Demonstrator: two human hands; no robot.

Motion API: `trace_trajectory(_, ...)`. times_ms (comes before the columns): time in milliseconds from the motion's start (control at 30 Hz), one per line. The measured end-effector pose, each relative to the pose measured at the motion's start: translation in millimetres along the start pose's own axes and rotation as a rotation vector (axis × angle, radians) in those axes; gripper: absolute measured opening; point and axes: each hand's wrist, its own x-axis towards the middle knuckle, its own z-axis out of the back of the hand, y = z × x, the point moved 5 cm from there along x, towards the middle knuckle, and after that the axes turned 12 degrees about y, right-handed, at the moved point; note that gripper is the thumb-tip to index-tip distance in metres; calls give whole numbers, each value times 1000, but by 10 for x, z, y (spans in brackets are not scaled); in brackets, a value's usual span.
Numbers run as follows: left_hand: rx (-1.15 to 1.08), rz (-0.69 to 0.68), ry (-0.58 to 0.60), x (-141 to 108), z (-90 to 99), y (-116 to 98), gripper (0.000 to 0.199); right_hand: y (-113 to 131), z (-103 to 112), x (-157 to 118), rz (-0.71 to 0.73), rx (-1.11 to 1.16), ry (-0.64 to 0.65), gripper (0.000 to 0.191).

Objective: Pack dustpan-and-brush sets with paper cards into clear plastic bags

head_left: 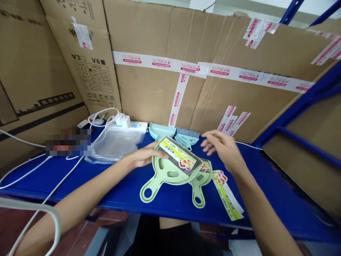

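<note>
My left hand (145, 156) grips the left edge of a light green dustpan and brush set (173, 174), its thumb over the front. Grey bristles and a yellow-green printed label show on the set, which is tilted above the table. Behind it, partly covered, lies a second green dustpan and brush set (198, 185) with a similar label. My right hand (220, 145) hovers to the right of the held set, fingers loosely bent and apart, with nothing visible in them. Below it rests a small pile of printed label cards (226, 195).
Light blue dustpans (161, 131) and a light blue brush (188, 135) lie at the back of the blue table (119, 193). Clear plastic bags (114, 144), a power strip (140, 127) and white cables are on the left. Cardboard walls (149, 92) and a blue metal frame (306, 142) enclose the table.
</note>
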Motion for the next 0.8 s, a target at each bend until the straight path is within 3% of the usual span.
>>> trace_trajectory(67, 26, 40, 18, 0, -28, 49, 46, -303, -149, 317, -279, 112, 255, 33)
trace_trajectory(133, 54, 69, 20, 6, -35, 87, 50, -521, -419, 434, -441, 250, 464, 42)
trace_trajectory(233, 71, 86, 2, 13, -11, 119, 55, -609, -786, 430, -404, 471, 625, 50)
trace_trajectory(367, 58, 93, -1, 4, 3, 140, 58, -629, -900, 408, -224, 419, 573, 50)
trace_trajectory(500, 46, 104, -11, -4, -14, 144, 64, -712, -852, 435, -156, 235, 515, 52)
trace_trajectory(633, 104, 30, -38, 37, 62, 67, 53, -738, -780, 465, -162, 259, 477, 50)
trace_trajectory(700, 274, -42, -149, 46, 204, -33, 52, -744, -727, 480, -212, 347, 455, 46)
trace_trajectory(800, 854, -178, -488, -47, 447, -314, 40, -761, -609, 534, -254, 437, 379, 37)
